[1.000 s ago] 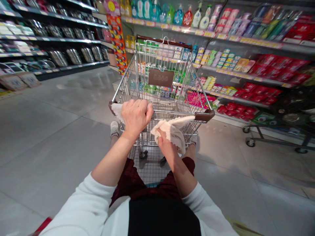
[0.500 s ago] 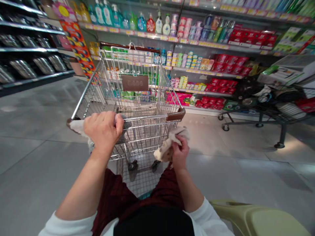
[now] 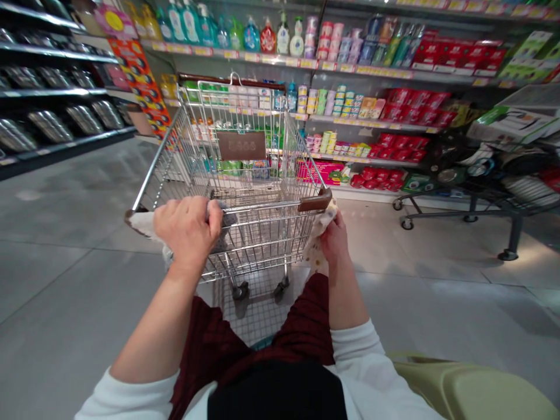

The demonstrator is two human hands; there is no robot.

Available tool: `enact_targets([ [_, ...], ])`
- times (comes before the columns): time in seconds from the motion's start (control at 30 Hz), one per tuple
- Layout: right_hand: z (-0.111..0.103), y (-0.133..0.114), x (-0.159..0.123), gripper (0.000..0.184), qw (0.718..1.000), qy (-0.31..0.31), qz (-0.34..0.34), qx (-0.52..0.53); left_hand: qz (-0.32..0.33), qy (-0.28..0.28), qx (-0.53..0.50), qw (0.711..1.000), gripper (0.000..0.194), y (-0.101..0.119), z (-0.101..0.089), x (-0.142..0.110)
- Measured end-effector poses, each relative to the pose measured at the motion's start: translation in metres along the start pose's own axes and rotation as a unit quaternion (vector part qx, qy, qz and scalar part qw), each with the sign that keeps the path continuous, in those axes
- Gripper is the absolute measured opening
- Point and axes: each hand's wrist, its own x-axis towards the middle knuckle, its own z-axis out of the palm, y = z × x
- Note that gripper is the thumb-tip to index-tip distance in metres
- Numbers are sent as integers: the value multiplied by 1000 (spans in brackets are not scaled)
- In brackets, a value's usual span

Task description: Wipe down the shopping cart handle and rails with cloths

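A wire shopping cart [image 3: 245, 169] with brown handle ends stands in front of me on a grey tiled floor. My left hand [image 3: 187, 228] is closed round the cart's handle bar over a pale cloth [image 3: 144, 224] that drapes the handle's left part. My right hand [image 3: 333, 238] grips a second cream cloth [image 3: 315, 248] and presses it against the cart just under the right brown handle end [image 3: 314, 201]. The cart basket looks empty.
Shelves of bottles and red and pastel packages [image 3: 350, 93] run behind the cart. Dark shelves of metal pots [image 3: 52, 122] line the left. A loaded black trolley [image 3: 485, 181] stands at the right. A pale green seat [image 3: 464, 391] is at the lower right.
My right hand has carried its cloth from the middle of the handle, down and right, then up to the right handle end. The view has swung right; my left hand stayed on the handle.
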Motion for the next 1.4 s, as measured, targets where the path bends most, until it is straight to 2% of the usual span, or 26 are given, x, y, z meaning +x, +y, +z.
enact_targets([
  [0.07,-4,5,1,33,999,-20,-15,-44,-8,8,-3,1000,32,0,0,0],
  [0.13,-7,8,2,28,990,-23,-52,-131,-18,-2,-25,1000,31,0,-1,0],
  [0.23,-11,14,-2,33,959,0,-103,-263,-37,-20,-51,998,31,1,-3,1],
  [0.33,-14,20,-11,38,944,32,-96,-315,-29,-9,-42,999,30,1,-2,0],
  [0.47,-19,26,-20,34,939,69,-94,-325,-8,4,-24,1000,29,-1,0,-1],
  [0.6,-19,20,-26,32,957,133,-121,-226,-22,-22,-32,999,32,-1,3,-2],
  [0.7,-10,10,-28,34,959,138,-156,-192,-28,-15,-36,999,32,-1,5,-3],
  [0.8,6,8,-28,36,951,150,-178,-205,-11,11,-11,1000,34,0,6,-3],
  [0.93,19,27,-30,35,945,166,-159,-234,-12,8,-35,999,32,-1,6,-3],
  [1.07,12,48,-35,30,930,152,-134,-307,-41,-9,-67,997,30,0,5,-2],
  [1.23,-3,53,-42,34,927,121,-138,-327,-35,-2,-58,998,32,2,5,-2],
  [1.3,-6,49,-46,37,919,128,-155,-340,-40,-6,-65,997,32,2,5,-2],
  [1.4,-4,36,-53,39,892,154,-222,-362,-36,-5,-65,997,32,2,6,-3],
])
